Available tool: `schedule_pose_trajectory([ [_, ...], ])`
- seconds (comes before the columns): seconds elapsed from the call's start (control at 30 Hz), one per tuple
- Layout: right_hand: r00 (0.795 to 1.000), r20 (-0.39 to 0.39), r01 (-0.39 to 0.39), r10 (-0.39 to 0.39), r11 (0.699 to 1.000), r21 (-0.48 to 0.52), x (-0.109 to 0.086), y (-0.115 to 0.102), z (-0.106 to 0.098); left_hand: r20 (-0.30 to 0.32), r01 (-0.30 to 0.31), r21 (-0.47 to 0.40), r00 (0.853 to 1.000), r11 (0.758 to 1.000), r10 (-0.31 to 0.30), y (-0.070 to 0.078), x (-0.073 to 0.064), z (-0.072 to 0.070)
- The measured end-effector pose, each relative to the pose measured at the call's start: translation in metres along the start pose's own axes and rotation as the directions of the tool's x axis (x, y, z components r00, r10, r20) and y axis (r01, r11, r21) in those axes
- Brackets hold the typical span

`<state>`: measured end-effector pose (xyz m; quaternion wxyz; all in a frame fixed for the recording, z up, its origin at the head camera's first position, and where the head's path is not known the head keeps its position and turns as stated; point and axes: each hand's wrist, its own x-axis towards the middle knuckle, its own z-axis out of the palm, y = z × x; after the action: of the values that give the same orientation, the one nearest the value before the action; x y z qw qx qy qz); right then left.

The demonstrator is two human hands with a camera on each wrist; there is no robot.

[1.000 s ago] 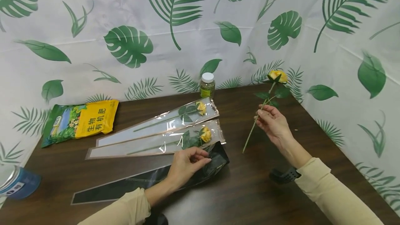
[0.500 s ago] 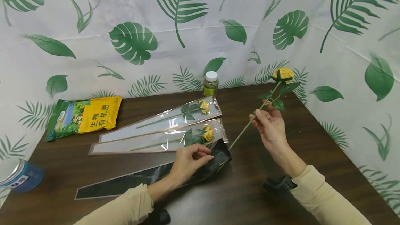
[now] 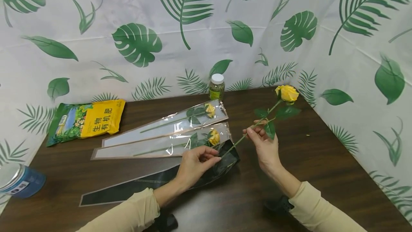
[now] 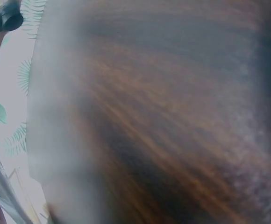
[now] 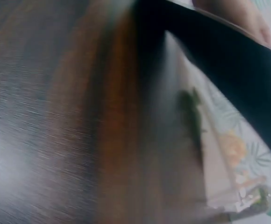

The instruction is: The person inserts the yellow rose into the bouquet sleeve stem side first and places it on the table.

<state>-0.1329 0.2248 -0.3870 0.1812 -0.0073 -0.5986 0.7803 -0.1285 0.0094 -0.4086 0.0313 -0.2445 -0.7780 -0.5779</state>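
Note:
My right hand pinches the green stem of a yellow rose, which tilts with its bloom up and to the right. The stem's lower end lies at the mouth of a black tapered flower sleeve, partly behind the clear front. My left hand pinches the sleeve's upper edge near that mouth, between thumb and fingers. In the right wrist view the dark back of the sleeve crosses the upper right. The left wrist view shows mostly blurred table.
Two clear sleeves with yellow roses inside lie behind the black one. A yellow and green bag is at the back left, a white-lidded jar at the back. A blue can stands at the left edge. Leaf-print cloth hangs behind.
My right hand has moved left and down with the rose, bringing the stem's lower end into the mouth of the black sleeve. My left hand keeps its pinch on the sleeve.

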Motion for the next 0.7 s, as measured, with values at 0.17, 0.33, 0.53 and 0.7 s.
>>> schedule_pose_trajectory([
  [0.17,0.999,0.043,0.017,-0.012,0.993,-0.119,-0.012,0.009,0.003,-0.014,-0.017,-0.026,1.000,1.000,0.016,0.001,0.001,0.001],
  [0.33,0.994,0.078,0.082,-0.071,0.984,-0.160,-0.016,0.011,0.003,-0.010,0.004,-0.009,1.000,1.000,-0.004,0.001,0.000,0.003],
  [0.53,0.978,0.106,0.191,-0.179,0.975,-0.113,-0.012,0.007,0.000,-0.008,0.003,0.007,1.000,1.000,-0.003,0.000,-0.001,0.003],
  [0.7,0.962,0.109,0.259,-0.249,0.961,-0.098,-0.009,0.003,-0.001,-0.017,-0.004,0.002,1.000,1.000,0.004,-0.001,0.000,0.004],
])
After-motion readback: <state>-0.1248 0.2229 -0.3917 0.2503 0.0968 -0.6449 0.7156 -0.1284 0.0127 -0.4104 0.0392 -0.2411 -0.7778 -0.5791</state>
